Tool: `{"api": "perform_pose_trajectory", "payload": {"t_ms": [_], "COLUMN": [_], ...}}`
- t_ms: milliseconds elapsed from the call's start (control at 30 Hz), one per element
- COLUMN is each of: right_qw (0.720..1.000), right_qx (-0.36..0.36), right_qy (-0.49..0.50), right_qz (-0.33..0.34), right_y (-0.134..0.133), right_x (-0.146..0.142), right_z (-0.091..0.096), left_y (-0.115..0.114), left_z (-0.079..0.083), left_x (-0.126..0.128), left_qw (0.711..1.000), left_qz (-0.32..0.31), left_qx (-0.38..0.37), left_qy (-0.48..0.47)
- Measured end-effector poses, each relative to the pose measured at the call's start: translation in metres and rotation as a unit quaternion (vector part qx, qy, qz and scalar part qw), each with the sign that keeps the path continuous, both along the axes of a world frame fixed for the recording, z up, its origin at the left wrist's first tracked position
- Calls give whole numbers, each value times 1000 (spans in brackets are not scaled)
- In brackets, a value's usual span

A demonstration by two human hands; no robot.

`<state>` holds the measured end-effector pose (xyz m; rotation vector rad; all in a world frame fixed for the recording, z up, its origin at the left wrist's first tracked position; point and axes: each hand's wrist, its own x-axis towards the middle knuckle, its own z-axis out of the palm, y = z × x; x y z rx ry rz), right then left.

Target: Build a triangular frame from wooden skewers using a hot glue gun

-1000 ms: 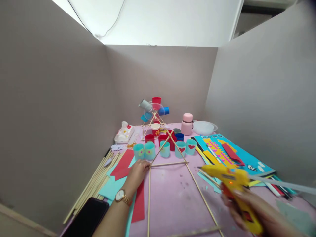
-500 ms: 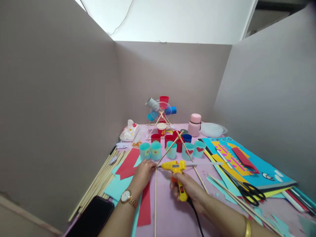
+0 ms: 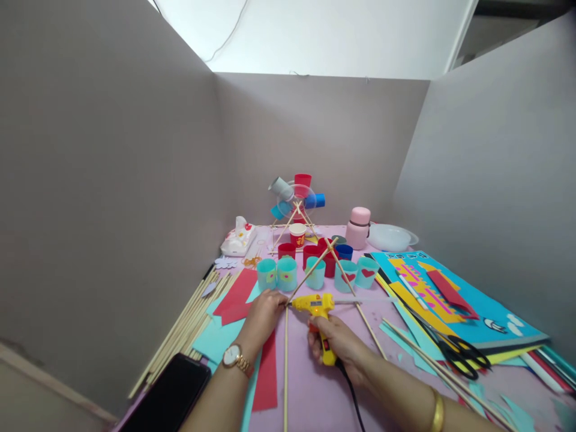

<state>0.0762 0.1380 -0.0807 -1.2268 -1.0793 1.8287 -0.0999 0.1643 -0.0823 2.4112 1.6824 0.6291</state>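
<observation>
My right hand (image 3: 338,343) is wrapped around the handle of a yellow glue gun (image 3: 314,304), with a clear glue stick out of its back and a black cord below. The gun's nozzle points left and meets my left fingertips. There my left hand (image 3: 266,311) pinches the joint where an upright-running wooden stick (image 3: 285,375) meets a slanted wooden stick (image 3: 310,271). The slanted stick crosses another wooden stick (image 3: 369,327) at the top, forming an inverted V. My fingers hide the exact joint.
Behind stand light-blue paper cups (image 3: 287,275) and red cups (image 3: 310,255). A wheel model (image 3: 297,201) is at the back, with a pink bottle (image 3: 359,229) to its right. Scissors (image 3: 463,354) lie right; spare sticks (image 3: 184,330) and a phone (image 3: 173,393) lie left.
The view has shifted slightly, so everything sits a little further right. The glue gun's nozzle stays at the joint, and both hands keep their hold.
</observation>
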Motion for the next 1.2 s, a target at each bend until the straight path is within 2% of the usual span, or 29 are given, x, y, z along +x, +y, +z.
{"api": "perform_pose_trajectory", "payload": {"t_ms": [567,1200], "right_qw": [999,1000], "right_qx": [-42,-9], "right_qy": [10,8], "right_qz": [-10,-8], "right_y": [2,1], "right_x": [0,-1], "right_z": [-8,-11], "left_y": [0,2], "left_z": [3,-1], "left_x": [1,0], "left_qw": [1000,1000], "left_qz": [0,1], "left_qx": [-6,-7], "left_qy": [5,6]}}
